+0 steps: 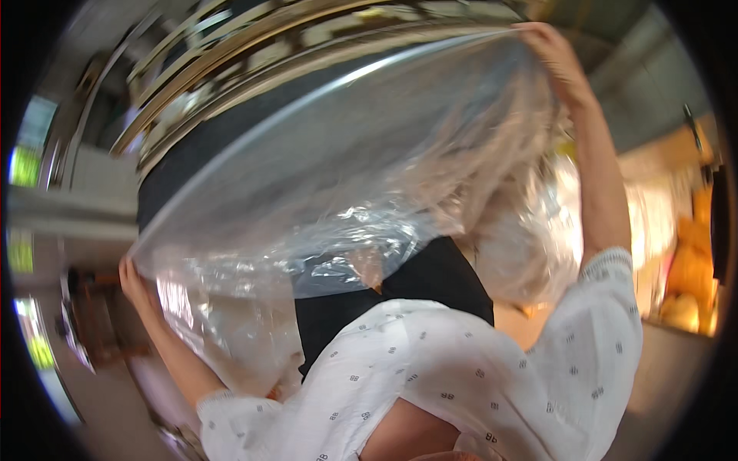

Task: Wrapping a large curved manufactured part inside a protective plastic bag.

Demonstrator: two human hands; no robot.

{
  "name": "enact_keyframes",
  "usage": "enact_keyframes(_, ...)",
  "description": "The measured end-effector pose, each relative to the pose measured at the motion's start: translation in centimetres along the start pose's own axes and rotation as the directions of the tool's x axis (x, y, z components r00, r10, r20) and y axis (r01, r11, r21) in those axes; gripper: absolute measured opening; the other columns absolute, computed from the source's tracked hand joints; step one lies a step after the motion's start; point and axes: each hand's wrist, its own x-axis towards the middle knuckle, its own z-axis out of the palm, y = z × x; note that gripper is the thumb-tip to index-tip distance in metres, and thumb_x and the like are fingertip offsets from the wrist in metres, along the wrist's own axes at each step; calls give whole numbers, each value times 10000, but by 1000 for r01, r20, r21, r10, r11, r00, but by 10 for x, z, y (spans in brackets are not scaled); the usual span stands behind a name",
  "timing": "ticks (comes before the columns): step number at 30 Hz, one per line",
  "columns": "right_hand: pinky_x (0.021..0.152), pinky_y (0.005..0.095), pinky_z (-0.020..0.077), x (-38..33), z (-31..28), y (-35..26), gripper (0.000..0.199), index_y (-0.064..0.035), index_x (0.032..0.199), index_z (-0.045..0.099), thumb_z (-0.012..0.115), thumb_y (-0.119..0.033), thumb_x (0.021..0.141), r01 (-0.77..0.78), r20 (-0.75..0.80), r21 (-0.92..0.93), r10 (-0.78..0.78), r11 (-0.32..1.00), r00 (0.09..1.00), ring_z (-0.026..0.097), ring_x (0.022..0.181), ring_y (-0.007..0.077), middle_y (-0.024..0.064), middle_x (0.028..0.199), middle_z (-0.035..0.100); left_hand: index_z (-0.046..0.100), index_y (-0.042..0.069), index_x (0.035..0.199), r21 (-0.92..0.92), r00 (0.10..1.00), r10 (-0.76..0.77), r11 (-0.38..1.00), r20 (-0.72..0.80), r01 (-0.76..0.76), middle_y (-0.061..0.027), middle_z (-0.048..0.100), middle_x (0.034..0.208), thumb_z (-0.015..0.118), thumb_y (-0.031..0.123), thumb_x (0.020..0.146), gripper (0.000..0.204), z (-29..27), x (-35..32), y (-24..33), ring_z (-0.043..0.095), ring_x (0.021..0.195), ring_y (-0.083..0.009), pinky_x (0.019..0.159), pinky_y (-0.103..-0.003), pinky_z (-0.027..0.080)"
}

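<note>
A large clear plastic sheet (330, 169) is stretched between my two hands, its far edge pulled into a long taut curve. My left hand (135, 284) grips one end of that edge at the left, lower in view. Far up at the right, my right hand (542, 46) pinches the other end, with the arm reaching out. The sheet sags toward my body in shiny wrinkles and hangs over my dark shorts. Whether it is a single sheet or a wide bag, I cannot tell.
Behind the sheet lies a dark flat surface (181, 173) with a pale edge. Slatted wooden pieces (223, 69) are stacked beyond it. Orange-yellow items (692, 261) stand at the far right. A brown piece of furniture (96, 315) stands at the left, blurred.
</note>
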Motion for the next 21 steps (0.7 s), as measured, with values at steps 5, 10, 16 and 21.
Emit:
enact_keyframes(5, 817, 264, 455, 99, -49, 0, 258, 17, 1047, 565, 593, -163, 864, 86, -445, 336, 78, 938, 892, 574, 891, 158, 76, 966, 610, 587, 47, 1022, -403, 983, -113, 914, -144, 46, -69, 600, 976, 595, 259, 840, 279, 75, 46, 70, 570, 854, -221, 758, -348, 463)
enact_keyframes(10, 873, 311, 408, 86, -40, 166, 285, 23, 1042, 557, 503, -221, 904, 21, -356, -478, -215, 878, 909, 554, 961, 217, 125, 1019, 595, 613, 11, 891, 481, 773, 605, 743, -189, -465, -145, 640, 877, 537, 224, 863, 228, 177, 88, -19, 603, 813, -267, 750, -373, 457)
enact_keyframes(16, 797, 249, 410, 99, -27, 177, 255, 12, 986, 572, 573, -222, 884, -37, -372, -336, -97, 941, 923, 522, 836, 137, 42, 931, 580, 655, 23, 866, -82, 935, 264, 953, -239, -290, -16, 638, 737, 639, 176, 792, 171, 208, 108, -13, 565, 668, -82, 647, -215, 430)
enact_keyframes(21, 787, 259, 411, 102, -24, 173, 247, 1, 955, 588, 574, -233, 878, -108, -344, -508, -87, 854, 935, 520, 819, 137, 41, 885, 587, 670, 49, 880, -21, 970, 170, 984, -171, -176, 6, 614, 727, 645, 180, 789, 162, 226, 120, -6, 534, 618, -71, 571, -212, 426)
